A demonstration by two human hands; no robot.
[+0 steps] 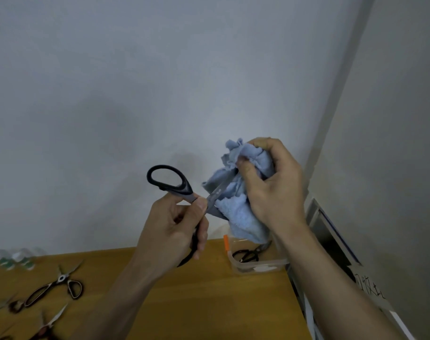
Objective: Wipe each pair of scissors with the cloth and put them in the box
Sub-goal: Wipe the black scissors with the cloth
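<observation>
While we are holding the black-handled scissors [174,190] up in front of the wall, our left hand [174,229] is curling its fingers round the lower handle loop, with the thumb lying up near the pivot; we judge this grip is keeping the blades steady and pointed toward the other hand. Our right hand [270,182] is bunching the blue cloth [238,207] in a closed grip, thumb and fingers pinching the folds around the blades, so most of the metal is hidden and only a short stretch near the pivot is showing. That wrapping is, we think, what lets the cloth drag along both faces of the blades at once.

So the scissors are lying between our two hands, handles to the left and blades buried in the cloth to the right, all of it raised above the wooden table [209,303]. Below the right wrist, the clear plastic box [258,265] is sitting at the table's far right corner, and one dark pair [248,255] is already lying inside it. Over on the left edge, more scissors [54,287] are waiting on the wood, well apart from the box, so we judge the job is far from finished.
</observation>
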